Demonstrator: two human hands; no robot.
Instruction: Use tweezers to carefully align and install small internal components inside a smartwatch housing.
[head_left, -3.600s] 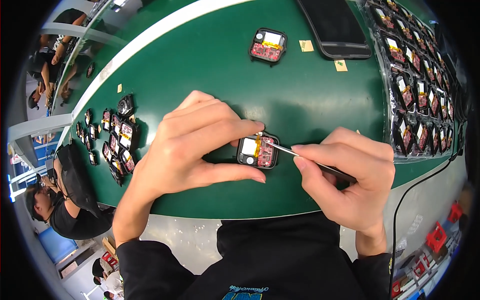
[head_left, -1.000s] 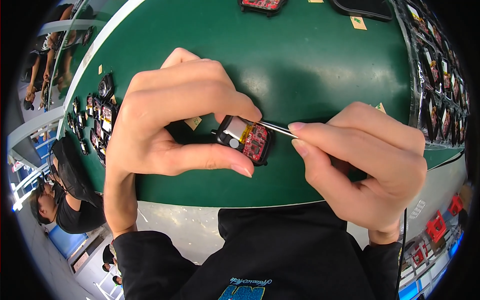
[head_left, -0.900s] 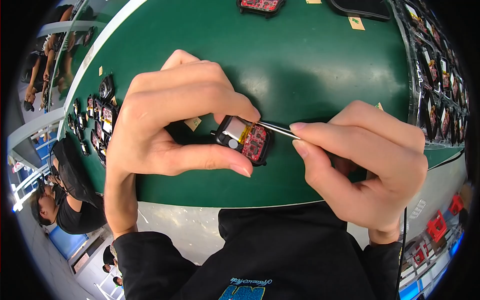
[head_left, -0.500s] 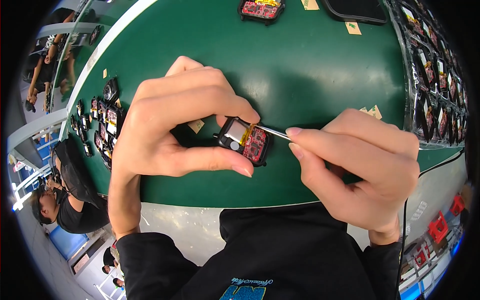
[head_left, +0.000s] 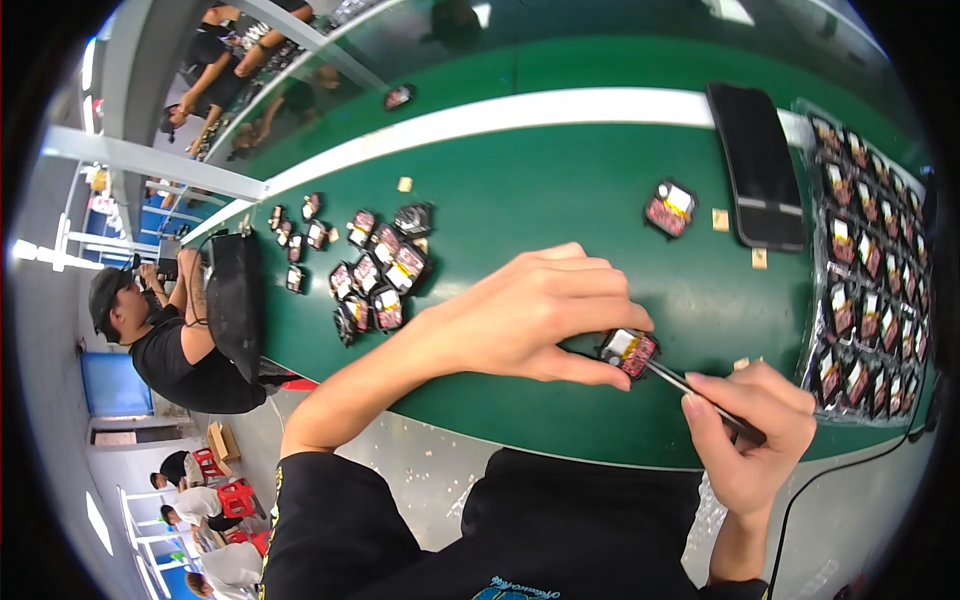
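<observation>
My left hand (head_left: pixel 535 315) pinches a small black device casing (head_left: pixel 628 352) by its edges, between the thumb and the bent fingers. The casing is uncovered: a red circuit board, a silvery battery and a yellow strip show inside. My right hand (head_left: pixel 755 435) is closed on slim metal tweezers (head_left: pixel 702 396). Their tips reach the casing's right side, by the red board; whether they touch it or grip anything is too small to tell. Both hands are over the green table (head_left: pixel 500 400), near its front edge.
Several similar casings (head_left: pixel 385 265) lie clustered at the left, and a single one (head_left: pixel 671 208) lies farther back. A black phone (head_left: pixel 755 160) and small paper tabs (head_left: pixel 720 220) are nearby. Rows of casings fill a clear plastic tray (head_left: pixel 812 330) at right. A person (head_left: pixel 170 340) sits at far left.
The view has shifted, so more of the table shows and my hands appear farther right. The tweezers' tips have gone from the casing's upper edge to its right side. Both hands keep their hold.
</observation>
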